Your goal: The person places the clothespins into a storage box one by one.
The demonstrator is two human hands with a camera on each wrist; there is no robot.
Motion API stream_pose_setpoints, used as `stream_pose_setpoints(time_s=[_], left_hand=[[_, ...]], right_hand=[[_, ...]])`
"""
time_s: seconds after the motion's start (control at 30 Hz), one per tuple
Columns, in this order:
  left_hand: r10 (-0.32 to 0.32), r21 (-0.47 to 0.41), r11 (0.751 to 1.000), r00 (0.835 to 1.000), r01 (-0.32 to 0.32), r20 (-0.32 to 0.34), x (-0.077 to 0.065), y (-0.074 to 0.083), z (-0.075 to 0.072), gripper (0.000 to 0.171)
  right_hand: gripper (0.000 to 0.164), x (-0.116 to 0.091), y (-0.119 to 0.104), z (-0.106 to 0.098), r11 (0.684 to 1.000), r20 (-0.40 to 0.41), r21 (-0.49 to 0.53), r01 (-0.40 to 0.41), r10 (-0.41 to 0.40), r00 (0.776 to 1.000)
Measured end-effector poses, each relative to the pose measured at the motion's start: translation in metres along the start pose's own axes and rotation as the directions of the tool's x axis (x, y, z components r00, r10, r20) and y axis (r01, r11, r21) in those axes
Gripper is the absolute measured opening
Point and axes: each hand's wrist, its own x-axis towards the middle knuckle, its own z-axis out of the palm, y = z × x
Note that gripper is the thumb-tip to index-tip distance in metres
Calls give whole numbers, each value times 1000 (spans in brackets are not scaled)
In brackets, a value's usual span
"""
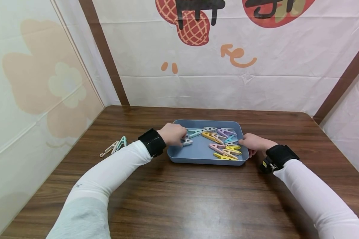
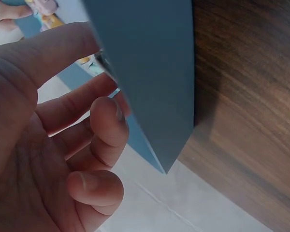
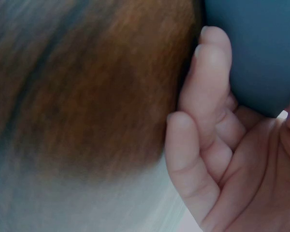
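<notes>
A blue-grey rectangular tray (image 1: pixel 197 161) holds several clothespins in pastel colours, mostly toward its right half. My left hand (image 1: pixel 173 133) reaches over the tray's left end. Its thumb and a finger pinch a pale grey clothespin (image 1: pixel 187 142) inside, while the tray wall hides the fingertips in the left wrist view; the other fingers curl outside the wall. At the opposite end, my right hand (image 1: pixel 255 143) grips the tray's right side, with fingers (image 3: pixel 210 82) bent along the outer wall and the thumb over the rim.
Left of my left forearm, a green clothespin (image 1: pixel 121 142) and a pinkish one (image 1: pixel 109 149) lie on the brown wooden table (image 1: pixel 173 199). White printed fabric (image 1: pixel 182 89) hangs behind the table and along both sides.
</notes>
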Motion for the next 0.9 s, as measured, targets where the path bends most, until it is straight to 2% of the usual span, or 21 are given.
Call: stream_pose_setpoints(time_s=[0.23, 0.73, 0.9], left_hand=[[-12, 20, 1000, 1000, 12, -5, 5, 0, 6, 22], [-64, 63, 996, 997, 67, -43, 10, 1, 9, 28], [-64, 37, 997, 996, 66, -66, 10, -3, 11, 31]], right_hand=[[29, 0, 0, 0, 1000, 5, -1, 7, -7, 1000], [28, 1, 0, 1, 1000, 3, 10, -16, 16, 1000], [28, 1, 0, 2, 1000, -2, 17, -17, 17, 1000]])
